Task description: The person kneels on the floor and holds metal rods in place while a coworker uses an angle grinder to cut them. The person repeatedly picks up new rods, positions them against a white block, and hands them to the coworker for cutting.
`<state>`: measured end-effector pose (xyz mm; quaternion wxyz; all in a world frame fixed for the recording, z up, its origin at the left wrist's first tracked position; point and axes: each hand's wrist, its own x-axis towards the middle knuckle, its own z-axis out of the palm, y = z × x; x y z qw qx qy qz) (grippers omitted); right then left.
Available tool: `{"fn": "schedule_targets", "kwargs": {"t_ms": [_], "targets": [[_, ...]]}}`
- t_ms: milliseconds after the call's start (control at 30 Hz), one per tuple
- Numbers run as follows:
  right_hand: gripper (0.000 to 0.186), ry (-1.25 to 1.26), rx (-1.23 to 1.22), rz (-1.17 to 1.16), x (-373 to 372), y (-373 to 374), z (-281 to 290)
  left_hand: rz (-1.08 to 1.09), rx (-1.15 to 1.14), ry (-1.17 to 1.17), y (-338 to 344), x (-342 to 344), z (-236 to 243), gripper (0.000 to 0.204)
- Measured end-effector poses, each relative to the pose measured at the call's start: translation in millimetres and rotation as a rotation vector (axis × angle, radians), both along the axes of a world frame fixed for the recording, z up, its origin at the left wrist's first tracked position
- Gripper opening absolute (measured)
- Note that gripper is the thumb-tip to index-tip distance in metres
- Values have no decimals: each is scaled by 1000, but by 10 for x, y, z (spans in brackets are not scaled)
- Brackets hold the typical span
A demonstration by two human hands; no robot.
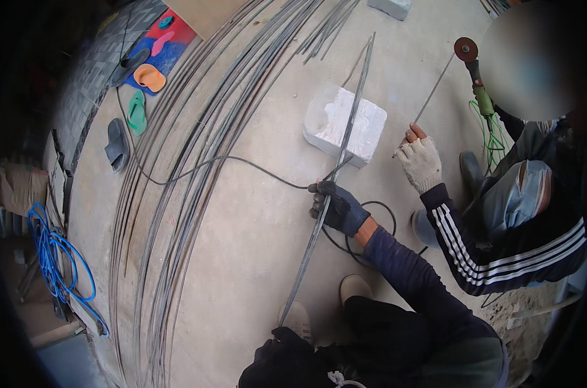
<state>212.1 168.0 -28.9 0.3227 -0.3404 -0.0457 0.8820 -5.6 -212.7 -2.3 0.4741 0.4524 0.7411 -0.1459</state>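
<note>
Apparently, long bars run along the left, and a co-worker at right has a grinder. Between them, thin rods slant from near to far over a white block. The right hand grips their middle; the left hand is at their near end, its grip too dark to tell. Steadying looks like the step; the next move calls for a firm hold.

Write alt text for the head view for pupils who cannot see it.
The wearer's gloved right hand grips thin metal rods crossing over a white block; the left hand is at their lower end. At right, a co-worker holds another rod, its tip near a grinder's disc. Long rods line the floor at left.
</note>
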Motion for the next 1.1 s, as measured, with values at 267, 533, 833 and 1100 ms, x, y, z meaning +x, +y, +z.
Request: {"fn": "schedule_targets", "kwargs": {"t_ms": [267, 533, 833, 1100], "targets": [[82, -70, 431, 578, 178, -728, -245, 78, 358, -352, 1794, 635, -116, 31], [66, -33, 446, 655, 454, -840, 132, -515, 1106, -269, 3671, 1367, -218, 35], [28, 109, -90, 143, 319, -1012, -282, -258, 734, -462, 4321, 1796, -299, 37], [45, -173, -142, 162, 232, -869, -16, 35, 393, -475, 2456, 488, 449, 52]]}}
